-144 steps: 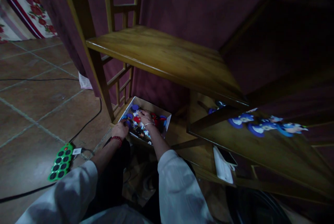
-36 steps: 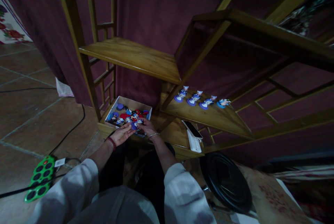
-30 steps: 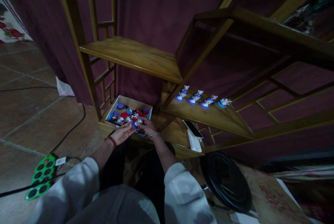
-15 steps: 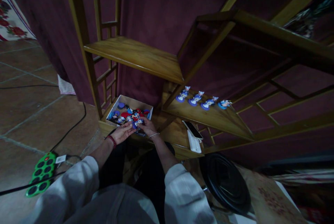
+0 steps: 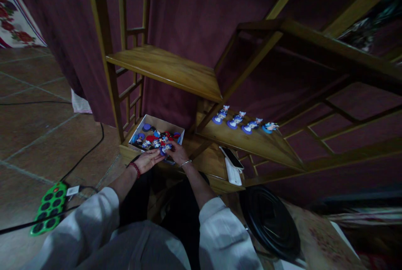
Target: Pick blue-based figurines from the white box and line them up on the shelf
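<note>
Toy (image 5: 165, 149): since the first frame, the left hand (image 5: 149, 160) and right hand (image 5: 178, 154) are up from inside the box (image 5: 165, 124), at its front edge, with this little figure between them.
Other toys (image 5: 152, 138): they lie all mixed up in the box, just past the fingers.
Left hand: its palm is partly up. Its fingertips touch the purple base (image 5: 161, 153); whether they grip it, one cannot tell.
Which way: the long side runs from hand to hand. Its base points left, and its head end seems to point right.
Right hand: thumb and fingers pinch the head end, just right of it.
Shelf (image 5: 264, 146): four figures (image 5: 251, 126) stand in a row, well apart, off to the right. The right hand is nearer to them.
</note>
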The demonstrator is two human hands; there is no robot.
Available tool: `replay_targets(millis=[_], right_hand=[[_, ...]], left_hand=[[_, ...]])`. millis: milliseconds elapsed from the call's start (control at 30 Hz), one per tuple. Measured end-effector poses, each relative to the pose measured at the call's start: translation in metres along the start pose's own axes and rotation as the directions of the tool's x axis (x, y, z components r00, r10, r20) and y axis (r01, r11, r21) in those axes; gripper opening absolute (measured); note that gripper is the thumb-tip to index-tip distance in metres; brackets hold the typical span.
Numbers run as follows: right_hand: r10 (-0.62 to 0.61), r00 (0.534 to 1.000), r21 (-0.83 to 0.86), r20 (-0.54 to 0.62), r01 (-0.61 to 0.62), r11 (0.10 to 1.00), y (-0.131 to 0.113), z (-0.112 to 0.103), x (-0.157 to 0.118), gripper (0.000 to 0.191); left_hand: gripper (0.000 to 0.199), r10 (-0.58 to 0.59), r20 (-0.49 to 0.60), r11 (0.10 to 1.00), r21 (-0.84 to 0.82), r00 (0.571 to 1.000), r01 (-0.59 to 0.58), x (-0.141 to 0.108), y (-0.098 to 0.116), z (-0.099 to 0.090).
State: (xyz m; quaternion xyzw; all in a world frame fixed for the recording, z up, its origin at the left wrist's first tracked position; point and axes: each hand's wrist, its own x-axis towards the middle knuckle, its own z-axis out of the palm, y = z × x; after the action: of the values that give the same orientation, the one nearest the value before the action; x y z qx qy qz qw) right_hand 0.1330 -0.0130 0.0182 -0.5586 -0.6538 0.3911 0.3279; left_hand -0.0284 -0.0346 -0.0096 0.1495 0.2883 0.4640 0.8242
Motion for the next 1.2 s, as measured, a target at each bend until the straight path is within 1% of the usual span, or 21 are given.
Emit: replay_targets(millis=[133, 300, 500, 633, 767, 900, 1100, 1200], right_hand=[[-0.029, 0.999, -0.061, 0.016, 0.030, 0.998, -0.006, -0.002, -0.001, 0.028], [-0.100, 0.994, -0.098, 0.039, 0.103, 0.990, -0.009, -0.002, -0.002, 0.026], [-0.156, 0.983, -0.298, 0.095, 0.178, 0.938, -0.020, -0.001, -0.006, 0.024], [-0.182, 0.972, -0.373, 0.150, 0.226, 0.900, -0.024, 0.001, -0.005, 0.023], [-0.164, 0.968, -0.449, 0.190, 0.234, 0.863, -0.025, 0.004, -0.002, 0.023], [-0.162, 0.968, -0.491, 0.191, 0.237, 0.838, -0.025, 0.005, -0.002, 0.023], [-0.149, 0.975, -0.552, 0.168, 0.218, 0.805, -0.021, 0.006, -0.003, 0.022], [-0.149, 0.977, -0.575, 0.152, 0.210, 0.791, -0.020, 0.007, -0.003, 0.022]], left_hand=[[0.007, -0.007, 0.009, 1.000, 0.001, 1.000, 0.007, -0.003, 0.001, 0.002], [0.011, -0.014, 0.039, 1.000, 0.012, 0.999, 0.014, -0.004, 0.001, -0.001], [0.013, -0.040, 0.077, 0.999, -0.011, 0.996, 0.041, -0.001, 0.000, -0.007], [0.014, -0.037, 0.041, 0.999, -0.018, 0.998, 0.038, -0.002, 0.001, -0.005], [0.016, -0.041, 0.014, 0.999, -0.024, 0.999, 0.041, -0.003, 0.002, -0.001], [0.016, -0.032, 0.001, 0.999, -0.021, 1.000, 0.032, -0.002, 0.001, -0.001], [0.015, -0.027, 0.079, 0.999, -0.018, 0.997, 0.029, 0.002, -0.003, -0.005], [0.016, -0.019, 0.096, 1.000, -0.014, 0.995, 0.021, 0.002, -0.004, -0.006]])
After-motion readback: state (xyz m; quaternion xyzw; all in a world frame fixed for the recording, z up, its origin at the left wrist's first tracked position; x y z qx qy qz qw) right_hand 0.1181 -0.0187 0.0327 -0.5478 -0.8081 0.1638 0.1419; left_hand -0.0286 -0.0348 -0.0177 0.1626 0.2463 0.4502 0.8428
